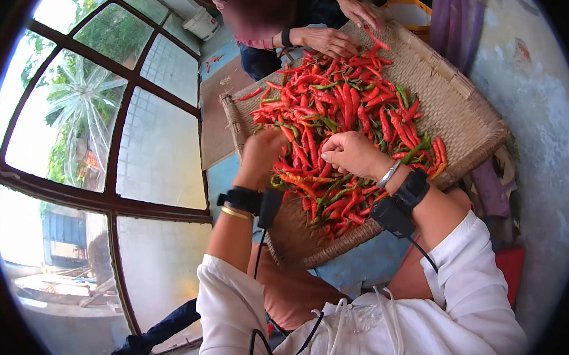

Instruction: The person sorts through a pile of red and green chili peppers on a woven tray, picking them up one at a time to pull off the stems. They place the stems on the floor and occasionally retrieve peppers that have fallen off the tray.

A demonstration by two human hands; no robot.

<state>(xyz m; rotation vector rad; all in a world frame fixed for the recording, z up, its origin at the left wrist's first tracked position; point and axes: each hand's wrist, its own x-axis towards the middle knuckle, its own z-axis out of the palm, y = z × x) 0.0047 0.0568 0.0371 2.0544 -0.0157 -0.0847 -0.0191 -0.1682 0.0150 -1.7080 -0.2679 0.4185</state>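
A broad woven tray (pixel 456 100) lies tilted across the view, heaped with red chili peppers (pixel 348 105) and some green and orange ones. My left hand (pixel 262 154) hovers over the heap's left side, its fingers curled and slightly blurred; what they hold, if anything, is hidden. Just to the right, my right hand (pixel 354 153) is above the middle of the heap, with thumb and forefinger pinched together. Red peppers lie right behind those fingertips, so I cannot make out what is in the pinch.
Across the tray, another person's hands (pixel 332 43) reach into the far peppers. A yellow-rimmed container (pixel 410 13) stands behind the tray, near a purple cloth (pixel 460 24). A paned window (pixel 156 145) runs along the left, with a dark folded umbrella (pixel 153 338) below it.
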